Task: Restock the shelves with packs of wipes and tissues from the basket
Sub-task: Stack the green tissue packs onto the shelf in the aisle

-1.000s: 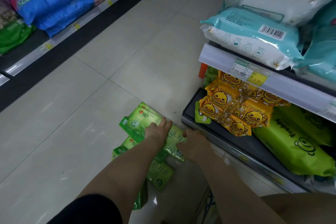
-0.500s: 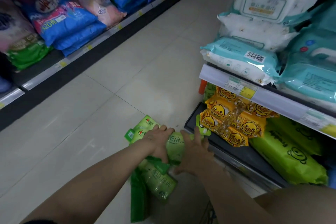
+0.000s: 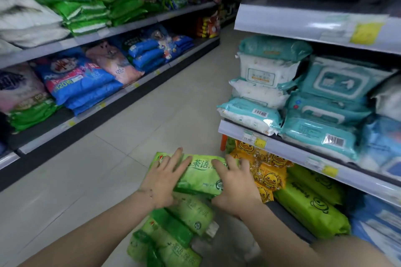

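Note:
A light green tissue pack [image 3: 200,174] with Chinese print is held between both hands, above the floor in front of the bottom shelf. My left hand [image 3: 162,182] grips its left end with fingers spread over the top. My right hand [image 3: 235,186] grips its right end. More green packs [image 3: 173,236] joined to it hang below, down to the frame's bottom edge. On the bottom shelf to the right lie yellow duck packs [image 3: 269,173] and lime green packs [image 3: 310,208]. No basket is visible.
The shelf above holds teal and white wipes packs [image 3: 303,102] behind a price rail [image 3: 282,147]. Across the tiled aisle [image 3: 152,115], left shelves hold blue, pink and green tissue bags [image 3: 82,80]. An orange object [image 3: 223,142] stands by the shelf corner.
Both hands have lifted the green pack bundle off the floor and brought it higher and closer to the bottom shelf. The view has tilted up, showing more of the aisle and upper shelves.

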`<state>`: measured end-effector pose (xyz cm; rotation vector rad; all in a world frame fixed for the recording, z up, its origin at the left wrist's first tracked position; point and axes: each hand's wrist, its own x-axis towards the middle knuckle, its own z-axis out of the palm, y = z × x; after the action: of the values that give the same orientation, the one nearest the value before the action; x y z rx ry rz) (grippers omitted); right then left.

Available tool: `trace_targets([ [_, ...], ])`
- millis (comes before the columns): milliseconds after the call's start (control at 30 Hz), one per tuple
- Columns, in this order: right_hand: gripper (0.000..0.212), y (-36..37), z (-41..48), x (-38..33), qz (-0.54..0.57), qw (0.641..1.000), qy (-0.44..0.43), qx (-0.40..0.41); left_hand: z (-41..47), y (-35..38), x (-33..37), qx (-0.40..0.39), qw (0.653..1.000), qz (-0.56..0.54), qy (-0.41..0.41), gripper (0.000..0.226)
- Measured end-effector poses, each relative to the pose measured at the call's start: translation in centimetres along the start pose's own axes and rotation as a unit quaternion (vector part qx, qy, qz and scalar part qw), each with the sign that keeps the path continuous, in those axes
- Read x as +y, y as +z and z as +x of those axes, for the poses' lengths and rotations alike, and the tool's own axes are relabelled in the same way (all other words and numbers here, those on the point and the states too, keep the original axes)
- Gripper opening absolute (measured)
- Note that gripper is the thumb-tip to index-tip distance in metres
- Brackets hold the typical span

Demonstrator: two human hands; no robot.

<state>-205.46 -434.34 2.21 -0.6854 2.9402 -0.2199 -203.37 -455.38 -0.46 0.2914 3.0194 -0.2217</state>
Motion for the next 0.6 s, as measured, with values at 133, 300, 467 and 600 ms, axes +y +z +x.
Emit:
trace_targets([
  [133,0.093,-5.0,-0.4,-0.4,-0.002,0.999,-0.017,0.051,-0.6,-1.4,-1.3,0.173,0.985,-0.010,-0.023,0.124],
  [300,0.091,-11.4,-0.8,-0.5,0.008,0.994,-0.039,0.106,0.5,-5.6,-3.0,0.370,0.928,-0.039,0.002,0.084],
  [467,0.086,-18.9,-1.6,0.9,0.013,0.979,-0.061,0.192,2.0,-13.1,-4.3,0.513,0.858,0.007,0.021,0.059],
  [600,0.092,-25.0,-2.3,2.1,-0.057,0.950,-0.061,0.301,4.1,-19.9,-4.6,0.576,0.815,0.023,0.056,0.062],
])
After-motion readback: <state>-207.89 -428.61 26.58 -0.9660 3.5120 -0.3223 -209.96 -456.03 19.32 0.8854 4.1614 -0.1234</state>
